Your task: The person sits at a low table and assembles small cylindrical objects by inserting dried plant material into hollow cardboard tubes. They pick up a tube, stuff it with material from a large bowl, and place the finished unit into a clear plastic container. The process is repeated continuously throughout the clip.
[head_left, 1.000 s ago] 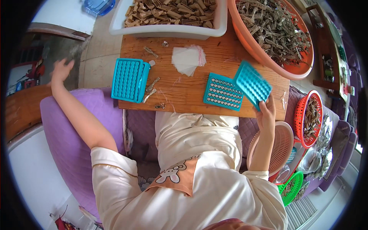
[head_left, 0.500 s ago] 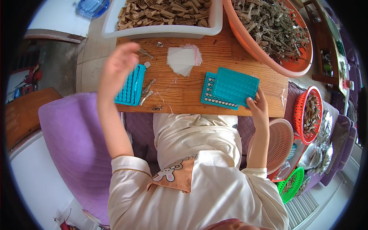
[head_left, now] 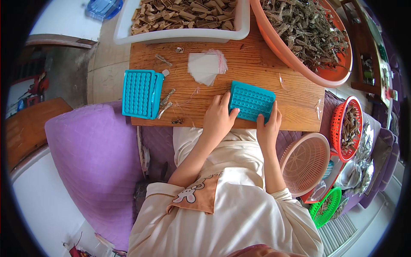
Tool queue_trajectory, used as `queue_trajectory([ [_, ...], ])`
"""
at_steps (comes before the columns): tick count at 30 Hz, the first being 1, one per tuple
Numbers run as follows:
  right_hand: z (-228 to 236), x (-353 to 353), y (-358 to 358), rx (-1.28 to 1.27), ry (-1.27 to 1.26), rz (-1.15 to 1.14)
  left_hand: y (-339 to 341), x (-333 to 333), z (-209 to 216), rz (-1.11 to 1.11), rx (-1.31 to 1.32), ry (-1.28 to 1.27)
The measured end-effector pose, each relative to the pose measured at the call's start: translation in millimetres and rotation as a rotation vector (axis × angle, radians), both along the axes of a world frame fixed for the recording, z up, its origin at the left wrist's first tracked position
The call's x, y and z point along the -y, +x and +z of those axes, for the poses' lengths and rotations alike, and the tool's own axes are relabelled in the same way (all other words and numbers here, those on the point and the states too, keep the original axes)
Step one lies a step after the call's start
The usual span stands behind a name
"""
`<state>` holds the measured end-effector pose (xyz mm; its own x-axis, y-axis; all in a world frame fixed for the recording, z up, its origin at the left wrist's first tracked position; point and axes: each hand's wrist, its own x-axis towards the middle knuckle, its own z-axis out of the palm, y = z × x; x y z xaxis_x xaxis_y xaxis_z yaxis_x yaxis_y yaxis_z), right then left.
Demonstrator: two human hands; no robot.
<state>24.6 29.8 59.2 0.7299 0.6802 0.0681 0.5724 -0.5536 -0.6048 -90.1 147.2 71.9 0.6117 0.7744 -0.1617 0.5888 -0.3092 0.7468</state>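
Note:
A teal tray (head_left: 252, 101) with rows of round bumps lies near the table's front edge, squared over the tray beneath it. My left hand (head_left: 220, 115) grips its left side, with the thumb at the front corner. At its right side my right hand (head_left: 270, 123) holds on, thumb on the near edge and fingers along the side. The lower tray and its round silver pieces are hidden now. To the left, a stack of similar teal trays (head_left: 139, 93) stands apart from both hands. Clear plastic bags (head_left: 204, 68) lie in a fanned pile beyond my left hand.
A white bin (head_left: 182, 36) of brown curved pieces and an orange basin (head_left: 280, 51) of crumpled wrapped strips stand at the back. Foil scraps (head_left: 164, 110) lie beside the tray stack. Red (head_left: 336, 136), pink (head_left: 295, 157) and green (head_left: 317, 212) baskets sit at the right.
My left hand has come down from above the left tray stack to the tray on the right. The upper tray has shifted left and now covers the silver pieces.

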Motion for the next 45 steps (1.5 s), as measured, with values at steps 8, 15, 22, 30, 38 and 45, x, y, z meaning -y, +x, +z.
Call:
queue_trajectory([
  [8, 9.9, -10.3, 5.5, -0.130, -0.031, -0.020, 13.2, -13.9, 1.1, 0.008, -0.069, -0.079],
  [15, 18.8, 9.3, -0.9, -0.237, -0.093, 0.023, -5.1, 10.7, 4.2, -0.004, -0.069, 0.015],
  [22, -2.2, 64.4, -36.9, -0.748, 0.057, -0.208, -53.4, 72.9, -13.4, 0.226, 0.116, -0.081],
  [30, -13.9, 72.1, -31.2, -0.810, 0.072, -0.123, -57.4, 67.9, -10.4, 0.259, 0.093, -0.357],
  [38, 0.7, 61.9, -27.6, -0.441, -0.236, 0.042, -77.3, 73.0, -16.8, 0.057, -0.037, -0.117],
  [45, 39.1, 43.9, -26.5, -0.535, -0.401, -0.005, -72.8, 59.4, -20.2, -0.024, -0.067, -0.143],
])
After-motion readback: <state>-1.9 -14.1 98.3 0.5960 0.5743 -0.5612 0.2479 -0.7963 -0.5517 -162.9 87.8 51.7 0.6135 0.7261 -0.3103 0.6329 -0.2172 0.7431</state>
